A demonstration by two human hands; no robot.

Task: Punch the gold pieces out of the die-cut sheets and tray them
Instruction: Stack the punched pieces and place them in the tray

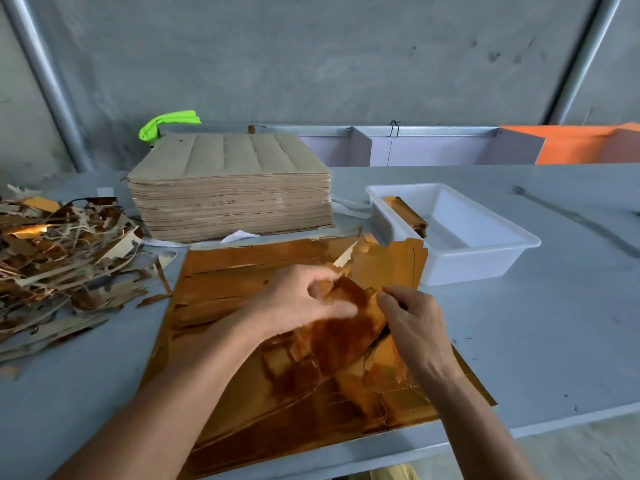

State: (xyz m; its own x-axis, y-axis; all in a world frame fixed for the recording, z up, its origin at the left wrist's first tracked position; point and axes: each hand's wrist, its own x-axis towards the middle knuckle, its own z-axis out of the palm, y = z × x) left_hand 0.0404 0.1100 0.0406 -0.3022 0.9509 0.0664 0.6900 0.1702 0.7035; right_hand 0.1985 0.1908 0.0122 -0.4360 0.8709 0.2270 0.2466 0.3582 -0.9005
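Observation:
A gold die-cut sheet (242,271) lies flat on the grey table in front of me. Over it, both hands hold a partly torn gold piece (349,327). My left hand (304,303) pinches its upper left edge between thumb and fingers. My right hand (415,323) grips its right side, fingers curled round the foil. A lighter gold flap (394,265) sticks up behind the hands. The white plastic tray (485,258) stands to the right, with a small stack of gold pieces (407,213) at its left end.
A tall stack of brown-backed sheets (228,199) stands behind the work area. A heap of torn scrap strips (59,261) covers the table's left side. The table's front edge (519,427) runs close below the gold sheet. A concrete wall rises behind.

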